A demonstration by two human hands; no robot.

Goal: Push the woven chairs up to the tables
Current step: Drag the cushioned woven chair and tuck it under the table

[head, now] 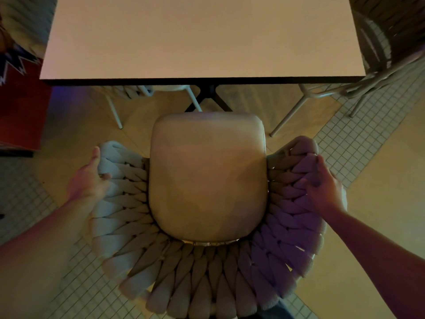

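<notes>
I see the woven chair (207, 226) directly below me: thick braided cream rope curves round its back and arms, framing a smooth tan seat cushion (208, 178). It stands just near of the pale worktop (202, 35), seat front not yet under the edge. My left hand (88, 179) lies open against the left arm; my right hand (324, 189) curls closed over the right arm's rope.

No readable text, labels, brands or numbers showing anywhere. Only candidate: the red panel with a jagged white-and-blue graphic (16, 72) at the left edge, and it's showing a pattern only, too blurred and cropped for any lettering.
</notes>
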